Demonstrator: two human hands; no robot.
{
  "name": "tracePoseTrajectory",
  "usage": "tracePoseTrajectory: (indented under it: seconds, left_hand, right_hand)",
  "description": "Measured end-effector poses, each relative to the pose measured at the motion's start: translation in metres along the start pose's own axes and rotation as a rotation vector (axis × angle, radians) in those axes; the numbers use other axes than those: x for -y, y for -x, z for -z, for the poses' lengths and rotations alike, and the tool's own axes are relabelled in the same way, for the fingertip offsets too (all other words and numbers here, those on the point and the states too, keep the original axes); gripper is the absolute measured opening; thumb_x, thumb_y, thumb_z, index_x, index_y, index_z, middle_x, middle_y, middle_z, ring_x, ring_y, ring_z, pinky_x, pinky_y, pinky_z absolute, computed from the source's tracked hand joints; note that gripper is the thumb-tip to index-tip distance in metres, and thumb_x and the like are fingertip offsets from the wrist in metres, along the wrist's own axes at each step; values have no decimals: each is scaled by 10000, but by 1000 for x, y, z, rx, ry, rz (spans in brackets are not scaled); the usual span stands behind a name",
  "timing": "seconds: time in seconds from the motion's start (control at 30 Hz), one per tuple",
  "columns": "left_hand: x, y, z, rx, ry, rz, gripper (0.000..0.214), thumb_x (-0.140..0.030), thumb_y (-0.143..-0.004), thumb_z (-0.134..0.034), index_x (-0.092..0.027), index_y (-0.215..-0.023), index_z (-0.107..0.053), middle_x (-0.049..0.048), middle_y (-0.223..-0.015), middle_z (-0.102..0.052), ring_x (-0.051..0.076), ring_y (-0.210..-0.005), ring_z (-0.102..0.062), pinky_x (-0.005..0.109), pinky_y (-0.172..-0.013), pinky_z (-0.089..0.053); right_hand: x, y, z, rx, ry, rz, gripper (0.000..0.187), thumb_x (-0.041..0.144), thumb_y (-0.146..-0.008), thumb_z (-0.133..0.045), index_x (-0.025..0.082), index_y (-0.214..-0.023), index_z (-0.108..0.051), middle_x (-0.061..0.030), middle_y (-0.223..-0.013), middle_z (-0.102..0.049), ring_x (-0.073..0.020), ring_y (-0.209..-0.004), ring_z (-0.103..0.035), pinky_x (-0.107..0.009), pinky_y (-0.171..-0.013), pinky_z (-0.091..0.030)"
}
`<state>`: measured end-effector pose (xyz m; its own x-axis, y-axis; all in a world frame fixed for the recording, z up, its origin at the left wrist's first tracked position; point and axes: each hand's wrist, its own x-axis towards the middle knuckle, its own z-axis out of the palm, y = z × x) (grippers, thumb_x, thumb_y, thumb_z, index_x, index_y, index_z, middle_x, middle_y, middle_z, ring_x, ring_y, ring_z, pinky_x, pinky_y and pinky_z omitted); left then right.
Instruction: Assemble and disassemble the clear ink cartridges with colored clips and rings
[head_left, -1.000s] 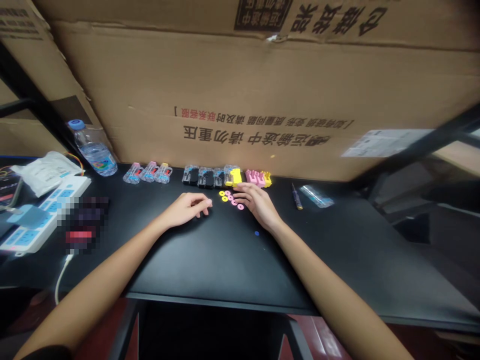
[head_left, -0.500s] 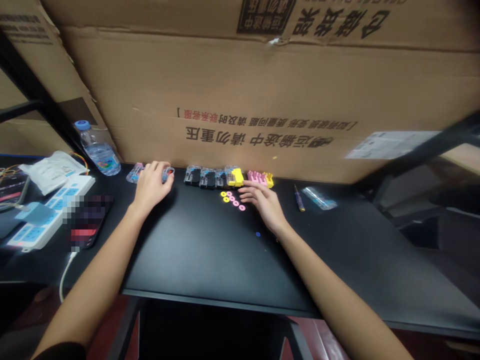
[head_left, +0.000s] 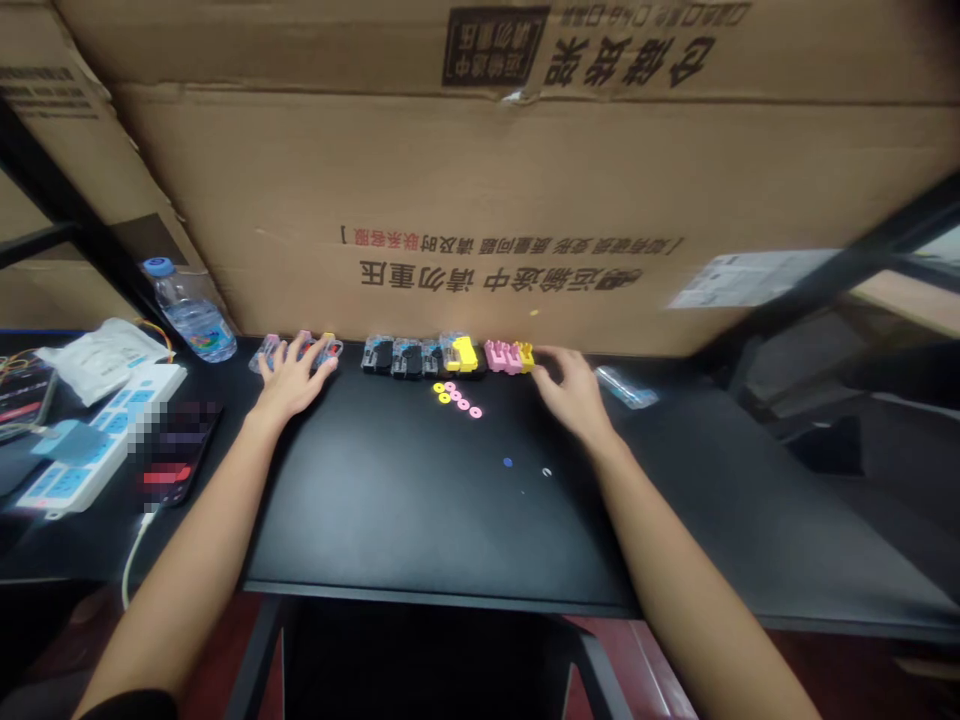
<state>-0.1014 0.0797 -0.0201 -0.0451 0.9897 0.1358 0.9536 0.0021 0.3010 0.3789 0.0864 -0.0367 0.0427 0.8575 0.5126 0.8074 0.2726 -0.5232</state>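
Observation:
My left hand (head_left: pixel 289 385) lies with fingers spread over several clear plastic cases (head_left: pixel 264 356) with pink, red and yellow parts, against the cardboard. My right hand (head_left: pixel 576 392) is curved, thumb and forefinger apart, at the right end of a row of pink pieces (head_left: pixel 504 357) and a yellow piece (head_left: pixel 527 357); whether it touches them I cannot tell. Between the hands stand black-and-clear cases (head_left: pixel 407 358), the rightmost with a yellow block (head_left: pixel 464 354). In front of them lie several pink rings (head_left: pixel 463 404) and yellow rings (head_left: pixel 445 398).
A large cardboard sheet (head_left: pixel 450 170) walls off the desk's back. At left are a water bottle (head_left: pixel 196 315), a power strip (head_left: pixel 105 440), a phone (head_left: pixel 184 455) and a white packet (head_left: pixel 105 352). A clear packet (head_left: pixel 626 388) lies right; a blue disc (head_left: pixel 508 462) lies mid-desk.
My right hand has moved right, from the rings to the end of the pink and yellow row. The screwdriver there is now out of sight. My left fingers have spread further.

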Motion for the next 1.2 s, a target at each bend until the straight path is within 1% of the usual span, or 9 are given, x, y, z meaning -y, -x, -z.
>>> tracePoseTrajectory:
  seconds: [0.2,0.37,0.47,0.53,0.6,0.67,0.77,0.87,1.2]
  left_hand:
    - [-9,3,-7,23,-28,-42,738,-734,-1063,-288,-364,-1688,-423,72,-1838,-211,465,-1669,-212,761,-1295,-110]
    - [-21,8,-8,41,-35,-72,719,-726,-1067,-327,-385,-1696,-405,65,-1838,-214,453,-1681,-174,747,-1290,-151]
    - [-26,10,-3,6,-56,-106,683,-685,-1075,-389,-357,-1669,-468,91,-1823,-259,451,-1680,-170,721,-1290,-187]
    - [-30,12,3,-64,-77,-146,604,-640,-1081,-430,-337,-1576,-599,101,-1789,-345,441,-1663,-221,692,-1288,-222]
    - [-34,14,8,-145,-91,-185,487,-581,-1079,-483,-310,-1384,-750,100,-1724,-458,421,-1624,-306,656,-1283,-261]
    - [-37,15,13,-204,-88,-221,362,-499,-1060,-551,-283,-1174,-818,96,-1635,-561,401,-1556,-402,626,-1264,-307]
    - [-39,15,17,-216,-59,-252,226,-386,-1013,-621,-265,-998,-812,93,-1496,-659,382,-1406,-528,598,-1174,-412]
    - [-37,13,17,-173,-27,-267,186,-349,-985,-639,-253,-926,-787,95,-1398,-698,368,-1288,-588,570,-1088,-478]
    - [-39,13,15,-53,107,-372,368,-387,-953,-668,-215,-627,-654,72,-1363,-712,338,-1298,-613,538,-1113,-474]
  right_hand:
    - [-14,3,-13,122,32,2,530,349,-938,-608,199,-1440,-688,-200,-1520,-645,-384,-1450,-578,-629,-1245,-405]
    - [-14,3,-13,140,52,-13,515,339,-932,-598,191,-1411,-716,-191,-1441,-704,-377,-1369,-642,-607,-1209,-460]
    - [-10,4,-10,136,79,-20,481,327,-931,-591,172,-1361,-741,-197,-1363,-749,-377,-1285,-692,-587,-1166,-500]
    - [-6,4,-6,125,102,-28,439,329,-931,-591,170,-1302,-764,-196,-1308,-771,-378,-1221,-718,-570,-1121,-527]
    - [-3,5,-2,114,123,-39,386,345,-931,-593,183,-1224,-785,-185,-1243,-791,-375,-1145,-738,-552,-1056,-556]
    - [0,6,2,104,142,-56,342,384,-931,-603,197,-1146,-793,-173,-1170,-804,-364,-1061,-748,-525,-974,-580]
    - [4,6,6,86,173,-74,307,450,-925,-623,214,-1045,-778,-151,-1061,-809,-336,-952,-745,-477,-864,-586]
    - [7,6,8,77,200,-89,261,457,-910,-632,227,-961,-744,-133,-987,-801,-317,-889,-731,-440,-795,-565]
    - [10,6,7,86,175,-150,135,384,-803,-679,261,-817,-623,-87,-868,-785,-276,-738,-704,-386,-702,-524]
